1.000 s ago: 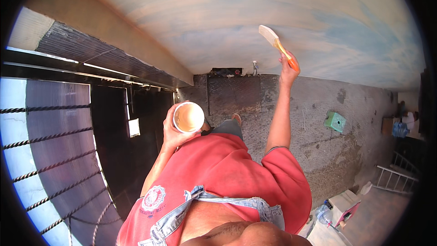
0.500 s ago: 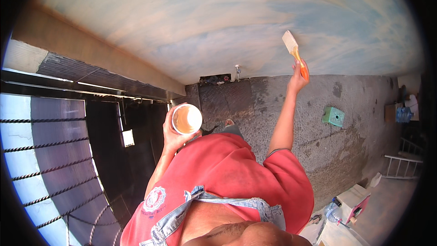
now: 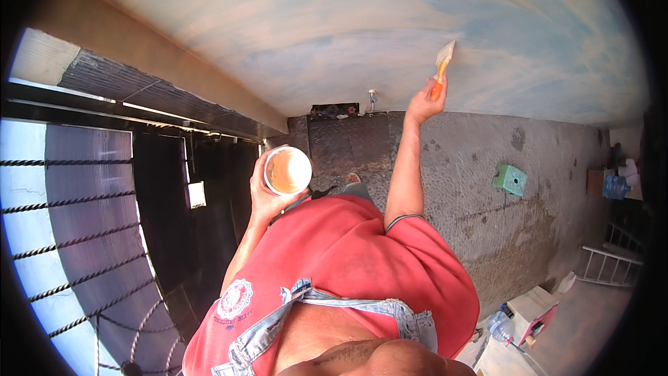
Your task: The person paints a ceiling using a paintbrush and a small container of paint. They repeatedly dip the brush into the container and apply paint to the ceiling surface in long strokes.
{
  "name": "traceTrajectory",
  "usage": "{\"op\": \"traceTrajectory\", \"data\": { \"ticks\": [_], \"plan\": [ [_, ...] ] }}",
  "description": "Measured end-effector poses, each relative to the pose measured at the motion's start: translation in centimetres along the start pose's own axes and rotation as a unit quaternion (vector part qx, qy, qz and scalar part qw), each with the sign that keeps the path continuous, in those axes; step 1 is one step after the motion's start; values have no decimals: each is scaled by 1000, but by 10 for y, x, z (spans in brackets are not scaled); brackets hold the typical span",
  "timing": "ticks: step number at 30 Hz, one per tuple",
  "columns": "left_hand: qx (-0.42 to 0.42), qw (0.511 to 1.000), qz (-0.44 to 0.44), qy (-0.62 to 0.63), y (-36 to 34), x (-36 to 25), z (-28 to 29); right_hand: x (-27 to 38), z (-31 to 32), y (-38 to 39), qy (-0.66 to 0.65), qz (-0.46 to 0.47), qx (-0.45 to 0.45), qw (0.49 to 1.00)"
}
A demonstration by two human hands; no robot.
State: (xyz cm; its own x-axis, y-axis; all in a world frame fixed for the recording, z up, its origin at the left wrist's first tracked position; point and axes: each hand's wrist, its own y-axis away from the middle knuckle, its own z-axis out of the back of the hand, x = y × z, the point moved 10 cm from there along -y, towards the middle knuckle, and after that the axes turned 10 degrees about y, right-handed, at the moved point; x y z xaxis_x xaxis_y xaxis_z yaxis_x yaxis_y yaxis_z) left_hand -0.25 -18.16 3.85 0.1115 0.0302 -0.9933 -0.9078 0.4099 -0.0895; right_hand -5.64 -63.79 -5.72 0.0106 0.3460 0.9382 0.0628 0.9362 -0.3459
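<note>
In my left hand (image 3: 261,193) is a white cup (image 3: 288,171), held in front of my body with its mouth facing up. Pale peach-coloured paint shows inside it. My right hand (image 3: 423,104) grips a flat paintbrush (image 3: 443,64) by its orange and yellow handle, arm stretched out. The whitish bristles point at the painted wall (image 3: 334,42), which has cloudy streaks of blue, white and peach. Whether the bristle tips touch the wall, I cannot tell.
A tap (image 3: 372,99) sticks out low on the wall beside a dark recess (image 3: 335,111). On the grey floor stands a green plastic stool (image 3: 511,179). Black twisted bars (image 3: 76,205) run along the left. A metal ladder (image 3: 612,266) and a white box (image 3: 532,305) are at right.
My right hand has moved left with the paintbrush, and the bristles now tilt to the right instead of left. The cup stays in my left hand, shifted slightly.
</note>
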Motion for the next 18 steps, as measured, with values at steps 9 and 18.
{"op": "traceTrajectory", "data": {
  "ticks": [9,18],
  "plan": [
    [-57,998,-12,32,14,18,94,78,-79,137,78,115,51,989],
    [-42,999,-15,-20,10,22,165,124,-111,235,59,137,101,984]
  ]
}}
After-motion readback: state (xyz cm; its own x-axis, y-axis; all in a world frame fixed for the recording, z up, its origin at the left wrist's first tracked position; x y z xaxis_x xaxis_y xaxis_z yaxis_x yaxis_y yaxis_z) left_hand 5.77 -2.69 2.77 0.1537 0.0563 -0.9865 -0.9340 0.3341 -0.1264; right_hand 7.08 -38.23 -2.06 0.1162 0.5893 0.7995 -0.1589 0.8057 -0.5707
